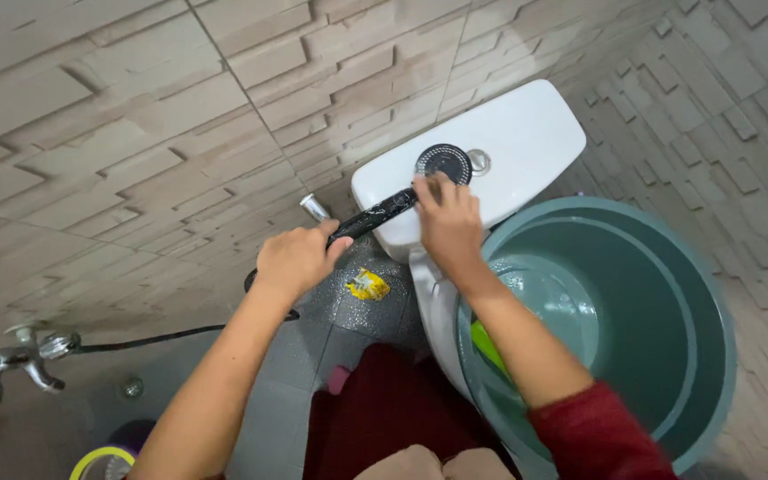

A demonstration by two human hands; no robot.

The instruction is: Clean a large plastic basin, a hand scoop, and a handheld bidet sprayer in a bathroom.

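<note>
While clenched round the wet black shower head (402, 200) handle, left hand (295, 260) grips slippery, light, rigid plastic; right hand (448, 222) fingers pinch its neck toward two o'clock.

This was a home bathroom, tight and tiled. A white toilet cistern (500, 142) stood against walls clad in beige stone-pattern tiles (135, 133), with dark grey floor tiles (295, 356) below. A chrome tap (24, 360) jutted from the wall at the lower left with a black hose (162, 338) running from it, and a large grey-green plastic bucket (660, 267) stood just beside the toilet, all ordinary washroom fittings.
</note>
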